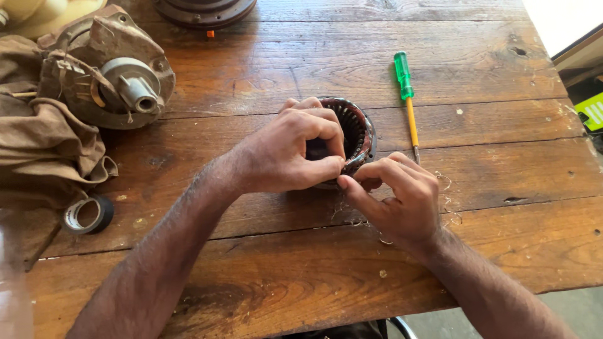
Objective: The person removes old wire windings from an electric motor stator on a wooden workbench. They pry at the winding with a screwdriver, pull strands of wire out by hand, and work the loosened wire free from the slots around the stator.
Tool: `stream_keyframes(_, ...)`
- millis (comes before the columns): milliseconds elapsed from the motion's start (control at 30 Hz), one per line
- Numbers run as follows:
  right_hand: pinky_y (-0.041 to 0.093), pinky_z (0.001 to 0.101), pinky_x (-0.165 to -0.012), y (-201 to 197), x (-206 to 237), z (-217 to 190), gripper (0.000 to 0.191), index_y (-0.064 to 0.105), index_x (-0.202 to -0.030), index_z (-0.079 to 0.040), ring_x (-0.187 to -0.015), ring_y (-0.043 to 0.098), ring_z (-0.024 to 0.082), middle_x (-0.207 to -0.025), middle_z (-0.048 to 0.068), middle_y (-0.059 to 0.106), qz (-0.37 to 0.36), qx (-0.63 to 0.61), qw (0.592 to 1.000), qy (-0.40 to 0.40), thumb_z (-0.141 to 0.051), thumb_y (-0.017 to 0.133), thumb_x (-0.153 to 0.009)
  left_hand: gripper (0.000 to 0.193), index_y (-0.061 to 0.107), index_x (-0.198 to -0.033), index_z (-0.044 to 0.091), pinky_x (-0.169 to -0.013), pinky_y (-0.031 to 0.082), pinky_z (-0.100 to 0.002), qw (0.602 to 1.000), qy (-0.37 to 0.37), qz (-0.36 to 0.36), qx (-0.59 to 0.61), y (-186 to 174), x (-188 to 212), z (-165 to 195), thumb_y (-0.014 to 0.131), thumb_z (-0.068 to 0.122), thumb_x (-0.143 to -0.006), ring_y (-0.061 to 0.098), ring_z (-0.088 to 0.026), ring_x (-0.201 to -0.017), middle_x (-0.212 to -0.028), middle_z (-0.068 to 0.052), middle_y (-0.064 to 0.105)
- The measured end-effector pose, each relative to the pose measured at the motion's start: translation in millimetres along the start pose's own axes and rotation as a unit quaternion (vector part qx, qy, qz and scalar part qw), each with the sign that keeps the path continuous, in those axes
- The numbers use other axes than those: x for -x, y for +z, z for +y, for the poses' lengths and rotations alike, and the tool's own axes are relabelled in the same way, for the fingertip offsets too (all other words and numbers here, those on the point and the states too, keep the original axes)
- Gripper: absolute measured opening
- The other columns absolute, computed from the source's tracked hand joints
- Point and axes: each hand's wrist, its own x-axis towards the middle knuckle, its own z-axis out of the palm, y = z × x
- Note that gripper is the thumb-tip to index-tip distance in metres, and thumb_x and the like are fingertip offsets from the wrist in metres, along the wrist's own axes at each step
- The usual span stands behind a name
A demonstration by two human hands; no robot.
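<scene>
A round motor stator (355, 129) with copper-coloured windings lies on the wooden table (301, 263) in the middle of the view. My left hand (289, 150) rests over its near left rim, fingers curled and thumb pinching the winding at the front edge. My right hand (396, 198) meets it there, thumb and forefinger pinching the same spot on the stator's near rim. Thin loose wire strands (447, 216) lie on the boards around my right hand.
A green-handled screwdriver (407, 103) lies right of the stator. A rusty motor housing with a shaft (119, 72) sits on brown cloth (44, 144) at the far left, a black tape roll (88, 215) below it. A dark round part (204, 9) lies at the top edge.
</scene>
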Motion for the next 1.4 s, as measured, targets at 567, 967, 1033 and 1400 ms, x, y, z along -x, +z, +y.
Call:
stream_keyframes(567, 0.056, 0.0268, -0.063, 6.5, 2.6, -12.6, 0.010, 0.072, -0.089, -0.004, -0.068, 0.068, 0.011, -0.079, 0.004, 0.071, 0.018, -0.001, 0.997, 0.073, -0.005, 0.082, -0.084, 0.013, 0.066, -0.079, 0.012, -0.106, 0.034, -0.040, 1.000, 0.004, 0.014, 0.017, 6.2, 2.0, 1.1, 0.065, 0.023, -0.086, 0.054, -0.016, -0.106, -0.091, 0.000, 0.064)
stream_keyframes(967, 0.057, 0.0277, -0.065, 7.0, 4.0, -1.7, 0.011, 0.073, -0.090, -0.006, -0.071, 0.069, 0.011, -0.082, 0.004, 0.073, 0.018, 0.023, 0.999, 0.017, -0.008, 0.083, -0.087, 0.011, 0.071, -0.087, 0.014, -0.112, 0.030, -0.040, 0.999, 0.028, 0.014, 0.026, 6.2, 1.6, -0.2, 0.063, 0.021, -0.087, 0.055, -0.016, -0.109, -0.095, 0.000, 0.067)
stream_keyframes(1033, 0.059, 0.0278, -0.068, 5.1, 4.6, -0.4, 0.015, 0.071, -0.095, -0.005, -0.074, 0.071, 0.012, -0.085, 0.006, 0.073, 0.027, 0.012, 0.999, 0.012, -0.009, 0.083, -0.087, 0.012, 0.071, -0.087, 0.014, -0.111, 0.031, -0.040, 1.000, 0.017, 0.008, 0.022, 5.8, 1.7, -0.2, 0.062, 0.022, -0.086, 0.055, -0.016, -0.109, -0.094, 0.000, 0.068)
stream_keyframes(1400, 0.060, 0.0308, -0.077, -2.0, -1.2, -5.8, 0.020, 0.070, -0.108, -0.004, -0.090, 0.071, 0.017, -0.102, 0.009, 0.069, 0.048, -0.006, 0.999, -0.008, -0.003, 0.082, -0.092, 0.013, 0.072, -0.091, 0.016, -0.113, 0.031, -0.041, 0.999, 0.034, 0.005, 0.039, 3.2, 1.4, -3.0, 0.069, 0.026, -0.083, 0.056, -0.017, -0.114, -0.098, 0.001, 0.070)
